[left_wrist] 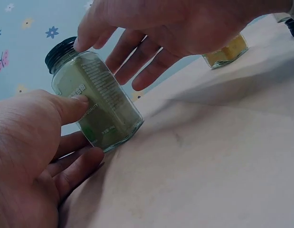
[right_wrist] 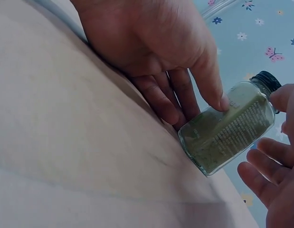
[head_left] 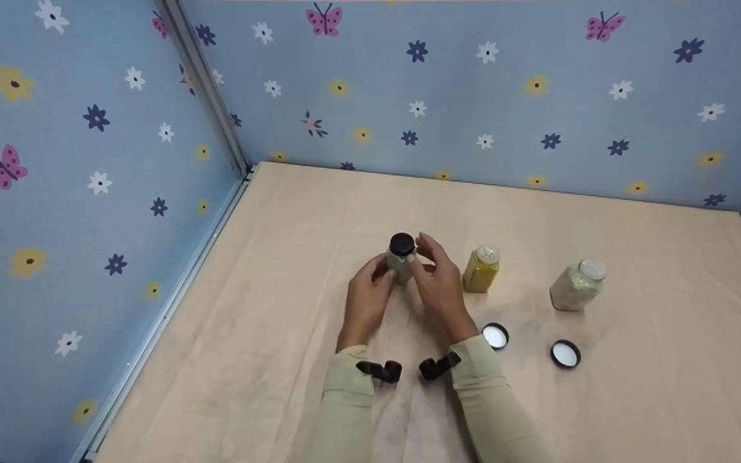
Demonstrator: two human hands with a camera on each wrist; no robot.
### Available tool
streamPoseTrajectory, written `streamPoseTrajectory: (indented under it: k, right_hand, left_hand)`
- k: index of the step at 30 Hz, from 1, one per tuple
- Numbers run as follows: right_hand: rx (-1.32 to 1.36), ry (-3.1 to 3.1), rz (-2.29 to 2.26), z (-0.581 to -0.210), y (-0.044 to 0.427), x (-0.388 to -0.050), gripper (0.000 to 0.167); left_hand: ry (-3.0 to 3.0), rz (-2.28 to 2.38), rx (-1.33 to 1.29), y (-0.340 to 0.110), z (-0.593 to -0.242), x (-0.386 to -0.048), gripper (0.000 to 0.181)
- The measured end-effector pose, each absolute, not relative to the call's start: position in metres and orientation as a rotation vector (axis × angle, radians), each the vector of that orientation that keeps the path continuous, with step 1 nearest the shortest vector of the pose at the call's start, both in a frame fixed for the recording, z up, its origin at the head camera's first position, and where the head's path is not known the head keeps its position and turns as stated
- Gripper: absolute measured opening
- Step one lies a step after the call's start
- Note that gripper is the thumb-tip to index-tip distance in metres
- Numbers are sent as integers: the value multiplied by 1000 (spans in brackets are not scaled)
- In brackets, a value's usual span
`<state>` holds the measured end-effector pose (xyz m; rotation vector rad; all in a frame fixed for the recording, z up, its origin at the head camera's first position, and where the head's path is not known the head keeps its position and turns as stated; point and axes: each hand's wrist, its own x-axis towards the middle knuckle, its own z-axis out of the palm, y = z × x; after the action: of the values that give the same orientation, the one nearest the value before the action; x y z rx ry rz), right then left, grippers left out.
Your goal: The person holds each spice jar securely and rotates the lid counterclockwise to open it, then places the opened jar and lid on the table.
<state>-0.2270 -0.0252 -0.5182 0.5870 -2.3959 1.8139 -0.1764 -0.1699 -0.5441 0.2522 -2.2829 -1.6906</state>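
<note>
Left grip (left_wrist: 35,147) around jar (left_wrist: 109,116), lettering (left_wrist: 100,80) legible only in wrist views

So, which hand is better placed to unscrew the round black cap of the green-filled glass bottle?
Probably the right hand: its thumb is at the cap, while the left hand holds the bottle lower down.

Both forearms (head_left: 348,408) reach forward, the left hand (head_left: 369,294) gripping between thumb (left_wrist: 71,108) and fingers (left_wrist: 80,172), while the right hand (head_left: 438,284) faces it with its lower fingers parted.
</note>
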Motion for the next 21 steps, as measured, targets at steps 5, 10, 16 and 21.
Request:
streamPoseTrajectory:
  k: [5, 10, 16, 21]
  right_hand:
    - [622, -2364, 1857, -518, -28, -229, 50]
    - [619, -2334, 1918, -519, -31, -226, 49]
    - [601, -2298, 1968, -511, -33, -219, 47]
    - [596, -2266, 1946, -486, -33, -206, 40]
  left_hand:
    - [-2284, -1682, 268, -171, -545, -177, 39]
    - [-2296, -1668, 299, -173, -546, -176, 38]
    - [-2309, -1646, 328, -170, -542, -177, 38]
    - [-2315, -1612, 252, -169, -538, -180, 44]
